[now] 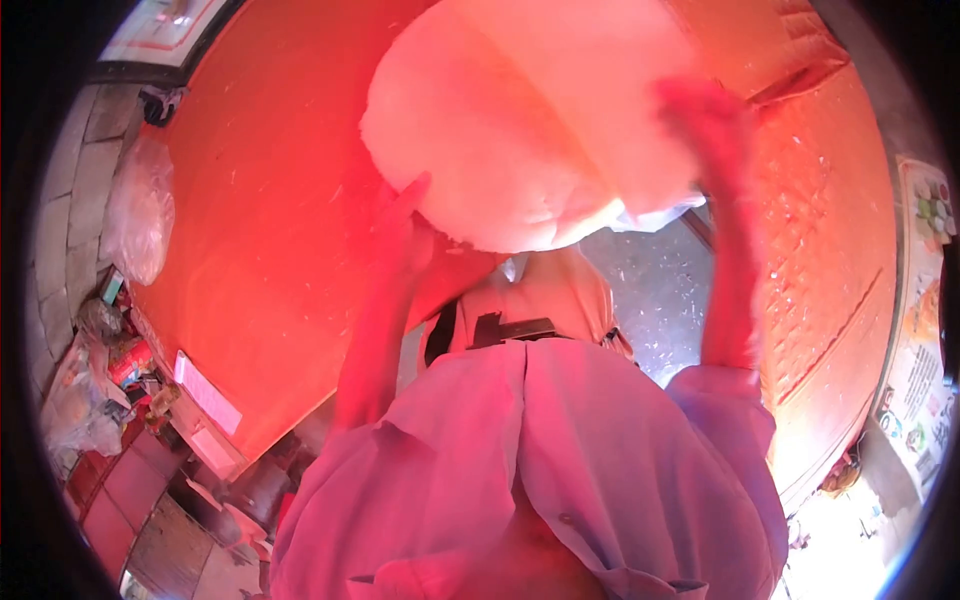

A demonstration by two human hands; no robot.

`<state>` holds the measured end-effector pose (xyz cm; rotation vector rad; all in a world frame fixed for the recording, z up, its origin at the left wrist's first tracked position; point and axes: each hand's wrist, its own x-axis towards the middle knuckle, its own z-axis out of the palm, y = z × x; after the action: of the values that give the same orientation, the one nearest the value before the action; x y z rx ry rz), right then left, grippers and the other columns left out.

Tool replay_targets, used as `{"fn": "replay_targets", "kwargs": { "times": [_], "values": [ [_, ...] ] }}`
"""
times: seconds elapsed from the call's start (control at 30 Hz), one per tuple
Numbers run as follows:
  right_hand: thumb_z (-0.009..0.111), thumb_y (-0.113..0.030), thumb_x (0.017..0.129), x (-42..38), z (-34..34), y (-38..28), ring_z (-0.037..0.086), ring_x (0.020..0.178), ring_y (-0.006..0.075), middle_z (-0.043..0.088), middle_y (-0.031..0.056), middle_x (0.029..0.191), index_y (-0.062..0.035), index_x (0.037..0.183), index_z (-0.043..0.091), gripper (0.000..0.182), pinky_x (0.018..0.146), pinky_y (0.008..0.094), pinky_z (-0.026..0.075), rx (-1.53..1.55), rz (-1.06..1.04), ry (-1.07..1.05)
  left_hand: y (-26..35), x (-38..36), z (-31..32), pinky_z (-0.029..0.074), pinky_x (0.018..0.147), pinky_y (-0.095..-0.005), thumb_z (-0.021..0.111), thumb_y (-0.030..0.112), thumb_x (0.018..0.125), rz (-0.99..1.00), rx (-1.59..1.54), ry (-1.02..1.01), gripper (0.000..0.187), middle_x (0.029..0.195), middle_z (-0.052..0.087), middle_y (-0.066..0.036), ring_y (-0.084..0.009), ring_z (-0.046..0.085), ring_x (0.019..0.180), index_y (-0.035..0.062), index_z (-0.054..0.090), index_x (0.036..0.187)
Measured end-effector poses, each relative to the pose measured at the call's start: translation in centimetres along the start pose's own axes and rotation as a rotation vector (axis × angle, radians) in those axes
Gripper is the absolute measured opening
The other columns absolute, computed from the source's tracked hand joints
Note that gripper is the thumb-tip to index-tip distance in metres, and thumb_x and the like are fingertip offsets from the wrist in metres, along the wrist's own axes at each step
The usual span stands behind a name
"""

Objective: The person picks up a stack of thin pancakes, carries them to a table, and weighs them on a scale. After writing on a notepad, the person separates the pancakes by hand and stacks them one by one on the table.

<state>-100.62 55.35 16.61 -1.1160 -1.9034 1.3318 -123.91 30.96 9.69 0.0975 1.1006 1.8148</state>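
A large, pale, rounded pad [520, 130], soft-looking and tinted pink by the light, spreads in front of my body. A crease runs across it, and its near edge is crumpled and whiter. My left hand [408, 215] is at its lower left edge, thumb against the rim and the other fingers mostly hidden, seemingly gripping it. Over the pad's right side is my right hand [705, 125], smeared by motion, so I cannot tell whether its fingers hold the pad.
An orange-red covered surface [250, 240] lies to the left, dotted with small white bits. Quilted orange material [820, 230] lies on the right. A clear plastic bag [142, 210] and assorted clutter [95, 390] line the far left. A printed sheet [918, 310] is at the right edge.
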Motion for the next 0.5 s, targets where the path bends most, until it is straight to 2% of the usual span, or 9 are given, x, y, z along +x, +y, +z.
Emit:
{"fn": "replay_targets", "kwargs": {
  "times": [0.07, 0.1, 0.17, 0.23, 0.3, 0.37, 0.43, 0.47, 0.5],
  "values": [
    [0.055, -0.012, 0.089, 3.9, -12.0, 6.3, 0.061, 0.099, 0.0207, 0.065, 0.0123, 0.108, -0.0006, 0.111, 0.065, 0.027, 0.089, 0.0344, 0.049, -0.182, 0.033, 0.140, 1.2, -0.9, 3.2, 0.041, 0.098, -0.0379, 0.051, 0.016, 0.093, 0.109, 0.027, 0.003, 0.044, 0.129, 0.051, -0.009, -0.0225, 0.050, 0.118, 0.0031, 0.039, 0.134],
    [0.055, -0.011, 0.089, 2.9, -13.6, 3.7, 0.059, 0.105, 0.0213, 0.062, 0.0133, 0.115, 0.0002, 0.116, 0.062, 0.031, 0.092, 0.0342, 0.048, -0.034, 0.120, 0.288, 1.5, -1.0, 4.3, 0.040, 0.100, -0.0387, 0.048, 0.018, 0.095, 0.164, 0.044, 0.006, 0.046, 0.133, 0.048, -0.009, -0.0234, 0.048, 0.122, 0.0044, 0.036, 0.137],
    [0.059, -0.020, 0.089, 4.1, -23.2, 8.9, 0.060, 0.101, 0.0186, 0.064, 0.0124, 0.112, 0.0020, 0.116, 0.062, 0.035, 0.089, 0.0297, 0.048, 0.272, 0.205, 0.540, 1.5, -0.6, 2.5, 0.038, 0.101, -0.0398, 0.048, 0.022, 0.095, 0.050, -0.139, 0.000, 0.046, 0.133, 0.049, -0.008, -0.0215, 0.047, 0.121, 0.0031, 0.037, 0.136],
    [0.064, -0.031, 0.087, 2.3, -31.3, 12.7, 0.063, 0.094, 0.0167, 0.067, 0.0099, 0.105, 0.0021, 0.115, 0.062, 0.043, 0.082, 0.0282, 0.049, -0.332, 0.293, 0.664, 1.5, -0.2, 2.2, 0.038, 0.101, -0.0391, 0.048, 0.023, 0.095, -0.032, -0.244, -0.035, 0.045, 0.131, 0.050, -0.007, -0.0204, 0.047, 0.120, 0.0024, 0.039, 0.134],
    [0.072, -0.033, 0.079, -0.4, -35.6, 15.7, 0.065, 0.082, 0.0166, 0.070, 0.0065, 0.092, 0.0011, 0.105, 0.068, 0.043, 0.070, 0.0297, 0.051, -0.453, 0.197, 0.772, 1.8, 0.0, 2.7, 0.040, 0.098, -0.0365, 0.048, 0.020, 0.095, -0.081, -0.269, -0.092, 0.042, 0.128, 0.052, -0.006, -0.0201, 0.049, 0.118, 0.0024, 0.041, 0.132],
    [0.068, -0.038, 0.082, -2.3, -31.9, 12.4, 0.064, 0.074, 0.0159, 0.069, 0.0032, 0.087, -0.0011, 0.104, 0.068, 0.043, 0.064, 0.0303, 0.050, -0.928, 0.417, 0.991, 1.3, 0.7, 2.6, 0.041, 0.096, -0.0340, 0.053, 0.018, 0.093, -0.083, -0.081, -0.096, 0.042, 0.125, 0.052, -0.005, -0.0192, 0.049, 0.116, 0.0024, 0.042, 0.130],
    [0.071, -0.040, 0.080, -2.3, -27.8, 13.0, 0.063, 0.083, 0.0178, 0.068, 0.0066, 0.092, -0.0003, 0.108, 0.065, 0.049, 0.069, 0.0301, 0.050, -1.128, 0.213, 1.013, 0.9, 1.2, 3.3, 0.042, 0.093, -0.0322, 0.058, 0.017, 0.090, -0.074, 0.078, -0.074, 0.043, 0.121, 0.053, -0.005, -0.0183, 0.050, 0.113, 0.0020, 0.043, 0.127],
    [0.076, -0.040, 0.076, -2.0, -25.7, 14.6, 0.064, 0.095, 0.0200, 0.068, 0.0116, 0.100, 0.0016, 0.111, 0.062, 0.056, 0.078, 0.0295, 0.051, -1.069, -0.097, 0.925, 0.9, 1.4, 4.2, 0.042, 0.092, -0.0315, 0.062, 0.016, 0.087, -0.061, 0.139, -0.047, 0.044, 0.119, 0.053, -0.005, -0.0180, 0.051, 0.111, 0.0016, 0.044, 0.125],
    [0.072, -0.032, 0.078, -1.8, -18.4, 11.2, 0.063, 0.096, 0.0190, 0.066, 0.0106, 0.103, 0.0013, 0.114, 0.060, 0.051, 0.080, 0.0292, 0.050, -0.713, -0.136, 0.672, 1.0, 1.6, 5.2, 0.043, 0.090, -0.0309, 0.065, 0.015, 0.085, -0.046, 0.201, -0.024, 0.046, 0.117, 0.053, -0.005, -0.0176, 0.051, 0.108, 0.0011, 0.045, 0.123]
  ]
}}
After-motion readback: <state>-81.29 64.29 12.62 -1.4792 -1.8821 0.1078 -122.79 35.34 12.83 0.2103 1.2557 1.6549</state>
